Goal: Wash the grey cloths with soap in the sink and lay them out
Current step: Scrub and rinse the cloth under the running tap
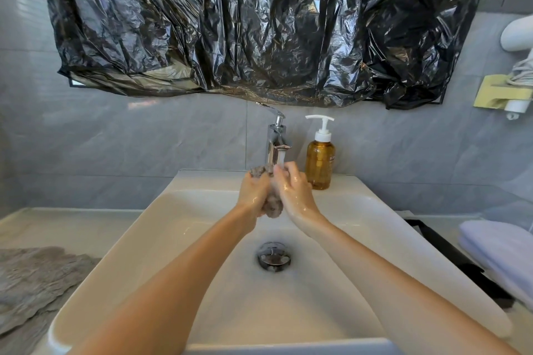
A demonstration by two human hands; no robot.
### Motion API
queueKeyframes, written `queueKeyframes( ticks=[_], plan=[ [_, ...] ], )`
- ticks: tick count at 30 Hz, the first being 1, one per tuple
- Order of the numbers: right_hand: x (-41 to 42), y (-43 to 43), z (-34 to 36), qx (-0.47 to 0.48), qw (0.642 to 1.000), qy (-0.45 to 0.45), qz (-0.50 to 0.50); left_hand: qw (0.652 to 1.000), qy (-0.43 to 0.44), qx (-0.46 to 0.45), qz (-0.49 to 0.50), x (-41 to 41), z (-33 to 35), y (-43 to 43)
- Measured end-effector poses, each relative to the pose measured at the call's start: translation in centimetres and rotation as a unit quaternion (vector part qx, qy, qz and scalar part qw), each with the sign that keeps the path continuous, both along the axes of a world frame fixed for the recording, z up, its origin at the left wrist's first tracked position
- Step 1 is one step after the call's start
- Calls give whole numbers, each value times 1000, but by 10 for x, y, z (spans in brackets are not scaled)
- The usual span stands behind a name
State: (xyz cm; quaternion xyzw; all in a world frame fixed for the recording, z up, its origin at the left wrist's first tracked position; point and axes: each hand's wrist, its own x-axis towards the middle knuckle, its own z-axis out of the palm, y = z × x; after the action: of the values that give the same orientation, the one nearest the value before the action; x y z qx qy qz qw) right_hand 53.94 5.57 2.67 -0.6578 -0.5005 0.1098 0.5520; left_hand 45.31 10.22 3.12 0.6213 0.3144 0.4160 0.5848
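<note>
Both hands are up under the tap (275, 141), where a thin stream of water seems to run onto them. The left hand (253, 194) is wrapped tight round a bunched grey cloth (272, 208). The right hand (294, 192) closes on it from the other side, fingers curled over the top, and both hands are wet and shiny. So the cloth sits wadded between the palms, above the back of the sink (161, 210). To me this looks like the rubbing or rinsing stage. To do it well I'd open the wad a little so water and soap reach the inner folds, and work it lower, over the drain (273, 257), to save splashing. If it isn't lathering, the soap bottle (320, 166) stands just beside the tap. A second grey cloth (37, 277) lies spread on the counter (57, 225) to the left, well apart.
</note>
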Motion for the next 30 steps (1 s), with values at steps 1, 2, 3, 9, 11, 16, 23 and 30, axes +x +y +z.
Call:
queueKeyframes(
  ticks=[1, 2, 3, 9, 11, 16, 23, 30],
  plan=[
    [-5, 2, -2, 17, 1000, 6, -3, 1000, -4, 0, 13, 1, -1, -1],
    [-9, 3, -2, 30, 999, 15, -12, 1000, -14, -2, 23, 3, -1, -3],
    [-11, 4, -1, 40, 999, 17, -27, 999, -17, -4, 40, 4, -2, -4],
    [-14, 1, -6, 49, 998, 16, -38, 992, 61, 25, 108, 4, -6, -4],
    [-15, -3, -5, 36, 998, -6, -57, 990, 76, 45, 113, 1, -6, -4],
    [-6, -1, 8, -74, 993, 11, -87, 987, 132, 50, 73, 0, -5, 3],
    [21, -14, 15, -75, 855, 514, 4, 991, 98, -49, -76, -6, 0, 5],
    [11, -16, 25, -63, 909, 407, 63, 988, 67, 116, -82, 1, -4, -8]
  ],
)
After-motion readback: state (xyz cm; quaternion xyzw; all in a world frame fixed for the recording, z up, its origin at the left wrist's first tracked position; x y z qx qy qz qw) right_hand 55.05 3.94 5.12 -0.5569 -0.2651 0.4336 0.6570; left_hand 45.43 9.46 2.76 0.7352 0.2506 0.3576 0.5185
